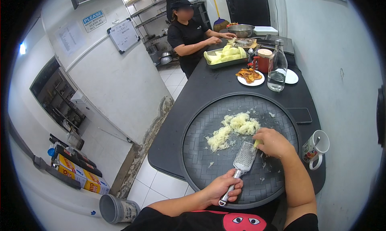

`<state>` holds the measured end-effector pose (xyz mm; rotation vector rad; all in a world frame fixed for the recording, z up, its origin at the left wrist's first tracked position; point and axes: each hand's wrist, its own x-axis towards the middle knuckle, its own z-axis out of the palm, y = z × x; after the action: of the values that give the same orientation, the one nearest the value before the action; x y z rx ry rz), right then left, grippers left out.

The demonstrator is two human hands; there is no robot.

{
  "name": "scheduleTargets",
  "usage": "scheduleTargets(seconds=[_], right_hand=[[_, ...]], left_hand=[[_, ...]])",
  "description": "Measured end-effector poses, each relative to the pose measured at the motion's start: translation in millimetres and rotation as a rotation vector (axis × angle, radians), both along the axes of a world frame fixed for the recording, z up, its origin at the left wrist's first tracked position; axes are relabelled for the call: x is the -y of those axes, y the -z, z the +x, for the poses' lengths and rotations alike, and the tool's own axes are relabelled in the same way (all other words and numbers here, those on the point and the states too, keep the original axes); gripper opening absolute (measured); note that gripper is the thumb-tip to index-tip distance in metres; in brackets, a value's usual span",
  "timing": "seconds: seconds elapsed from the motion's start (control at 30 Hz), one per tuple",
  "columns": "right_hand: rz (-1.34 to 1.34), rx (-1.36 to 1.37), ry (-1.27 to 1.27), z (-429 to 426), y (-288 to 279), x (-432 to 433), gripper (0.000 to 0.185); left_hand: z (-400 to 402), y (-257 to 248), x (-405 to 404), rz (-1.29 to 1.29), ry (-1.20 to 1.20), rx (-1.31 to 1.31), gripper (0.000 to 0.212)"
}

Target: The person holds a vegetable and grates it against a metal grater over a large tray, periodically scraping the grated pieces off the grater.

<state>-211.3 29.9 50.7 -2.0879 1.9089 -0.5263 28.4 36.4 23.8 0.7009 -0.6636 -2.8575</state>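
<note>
My left hand (224, 185) grips the steel handle of a flat hand grater (245, 157), whose perforated face slants up and away over a round black tray with a woven pattern (208, 172). Pinched in the fingers of my right hand (273, 143) is a pale green piece of vegetable (257, 143), mostly covered by the fingers, at the grater's upper right edge. Beyond the grater lies a loose heap of pale shreds (241, 124), with a second clump (218, 139) to its left. Small shreds are scattered over the tray.
A mug with a spoon (315, 146) and a phone (298, 115) flank the tray's right. Behind it stand a glass bottle (277, 69), a plate of browned food (250, 77), a red pitcher (264, 62) and a pan of pale green wedges (227, 56). A co-worker (190, 38) handles pieces farther back.
</note>
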Motion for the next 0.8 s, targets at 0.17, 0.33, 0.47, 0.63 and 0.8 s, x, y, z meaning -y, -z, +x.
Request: scheduleTargets(seconds=[0.17, 0.33, 0.47, 0.63, 0.8], right_hand=[[0.011, 0.000, 0.002, 0.0, 0.5, 0.0, 0.027], [0.010, -0.014, -0.010, -0.5, 0.2, 0.3, 0.027], [0.006, -0.009, -0.009, -0.8, 1.4, 0.7, 0.027], [0.028, -0.004, 0.000, -0.8, 0.2, 0.1, 0.027], [0.030, -0.005, 0.002, -1.0, 0.9, 0.1, 0.028]], left_hand=[[0.1, 1.0, 0.3, -0.011, 0.007, 0.004, 0.037], [0.8, 3.2, 1.0, -0.016, 0.014, 0.001, 0.034], [0.4, 0.6, 0.8, -0.019, 0.020, 0.020, 0.032], [0.0, 0.0, 0.4, -0.025, 0.018, 0.017, 0.034], [0.1, 1.1, 0.9, -0.027, 0.023, 0.009, 0.036]])
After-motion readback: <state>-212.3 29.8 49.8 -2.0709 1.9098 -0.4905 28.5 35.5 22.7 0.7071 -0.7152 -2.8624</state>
